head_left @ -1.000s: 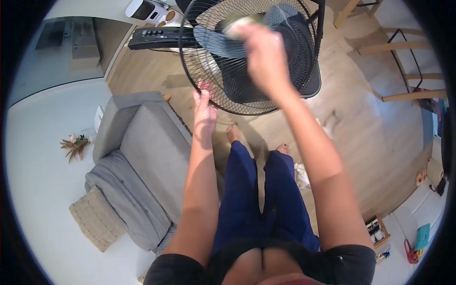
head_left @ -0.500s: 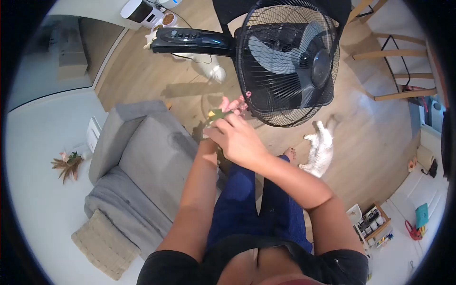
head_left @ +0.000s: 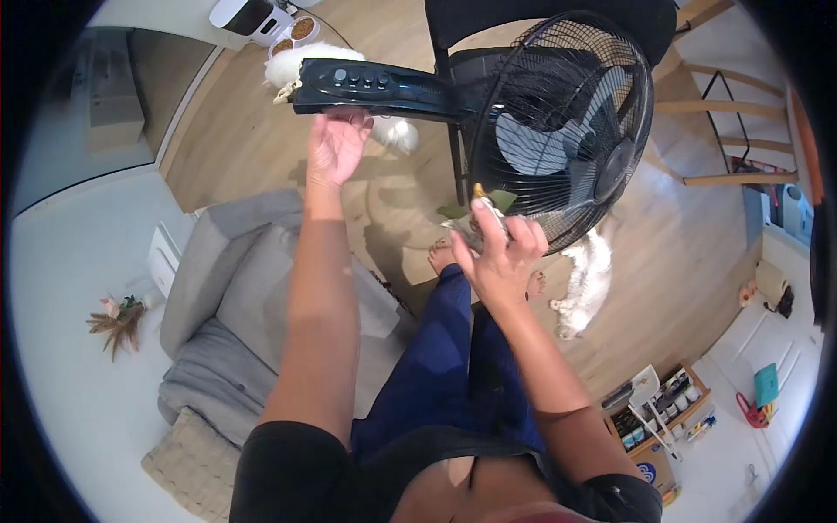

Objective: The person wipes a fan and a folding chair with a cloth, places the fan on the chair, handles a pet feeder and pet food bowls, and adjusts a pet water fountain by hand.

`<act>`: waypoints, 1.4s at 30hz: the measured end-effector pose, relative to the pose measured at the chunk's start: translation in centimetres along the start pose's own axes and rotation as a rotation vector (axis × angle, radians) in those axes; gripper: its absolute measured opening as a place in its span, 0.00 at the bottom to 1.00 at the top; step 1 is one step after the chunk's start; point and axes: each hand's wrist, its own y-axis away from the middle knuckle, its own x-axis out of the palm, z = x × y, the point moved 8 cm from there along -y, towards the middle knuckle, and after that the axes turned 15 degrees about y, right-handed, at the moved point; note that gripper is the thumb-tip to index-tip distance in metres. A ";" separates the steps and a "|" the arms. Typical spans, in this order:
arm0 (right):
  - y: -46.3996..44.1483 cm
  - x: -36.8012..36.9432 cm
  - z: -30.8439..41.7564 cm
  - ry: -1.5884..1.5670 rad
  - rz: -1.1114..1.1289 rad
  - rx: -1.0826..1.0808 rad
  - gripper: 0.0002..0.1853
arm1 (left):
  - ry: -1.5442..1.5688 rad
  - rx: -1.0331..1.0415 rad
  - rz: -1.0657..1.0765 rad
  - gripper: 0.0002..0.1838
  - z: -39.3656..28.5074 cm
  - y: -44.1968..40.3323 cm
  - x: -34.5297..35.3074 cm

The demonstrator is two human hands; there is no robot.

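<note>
A black electric fan point(head_left: 370, 84) rests against a black chair point(head_left: 444, 91), its button column pointing left and its wire cage on the right. My left hand point(head_left: 337, 155) is at the lower edge of the column, palm turned up, fingers hooked beneath it; the fingertips are hidden. In front of the cage, my right hand point(head_left: 504, 257) pinches a small crumpled green-and-white piece point(head_left: 503, 201) with a gold-coloured tip between thumb and fingers. What that piece is cannot be made out. Blades show through the cage.
A grey sofa point(head_left: 261, 279) stands at the left. One white cat point(head_left: 586, 283) lies on the floor at the right; another point(head_left: 397, 135) is behind the fan column, near food bowls point(head_left: 302, 29). Wooden chair legs point(head_left: 728, 179) stand at the right; a box of bottles point(head_left: 667, 410) is lower right.
My hands were together beside the cage and have parted. The left went up and left to the fan column; the right moved right, carrying the green-and-white piece.
</note>
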 end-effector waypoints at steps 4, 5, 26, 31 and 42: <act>-0.5 -0.7 4.7 -0.587 0.324 -0.036 0.28 | -0.011 0.025 -0.120 0.36 0.7 1.4 2.1; -0.2 0.7 5.3 -0.749 0.409 0.133 0.31 | -0.102 0.053 -0.186 0.38 0.4 1.5 1.4; -11.8 4.9 8.5 -0.767 -0.333 0.648 0.29 | -0.199 0.064 -0.501 0.45 -0.1 1.8 2.2; -14.7 8.8 7.4 -0.513 0.046 0.541 0.28 | -0.059 0.016 -0.241 0.42 0.9 0.1 3.6; -20.8 10.0 2.9 -0.106 0.103 0.516 0.15 | -0.171 0.042 -0.227 0.32 -0.3 -1.0 1.4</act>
